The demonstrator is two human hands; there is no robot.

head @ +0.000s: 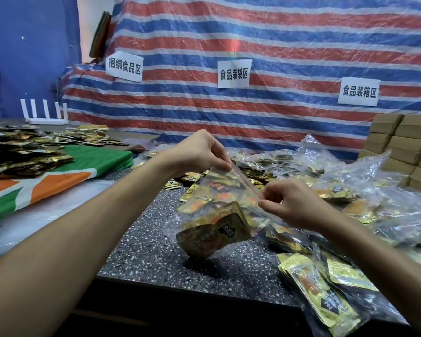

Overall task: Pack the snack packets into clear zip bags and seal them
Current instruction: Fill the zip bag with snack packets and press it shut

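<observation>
Since the zip bag (212,212) hangs between both hands just above the counter (156,251), everything turns on its top edge. The red seal strip (244,182) runs on a slant, from the bag's far upper-left corner down to its near right corner. The left hand (199,152) pinches the far, higher end of that strip between thumb and fingertips. The right hand (292,203) pinches the near, lower end the same way, and it is the one closer to the person.

The bag's body droops below and to the left of the strip, with gold and black snack packets (214,232) bunched in its lowest corner. That corner is either just clear of the counter or barely touching it; I cannot tell which. Whether the strip is pressed shut along its length cannot be made out either, as the plastic is clear and creased.

My judgement is that the sealing step is in hand. The likely move is to slide pinched fingers along the strip's long axis, from one end toward the other, with the strip held taut.

Right of the bag lies a heap of filled bags (374,195), with cardboard boxes (404,142) stacked beyond them. Left of the bag a green and orange cloth (58,176) carries loose packets (22,156), and behind the bag hangs a striped tarp (253,45).
</observation>
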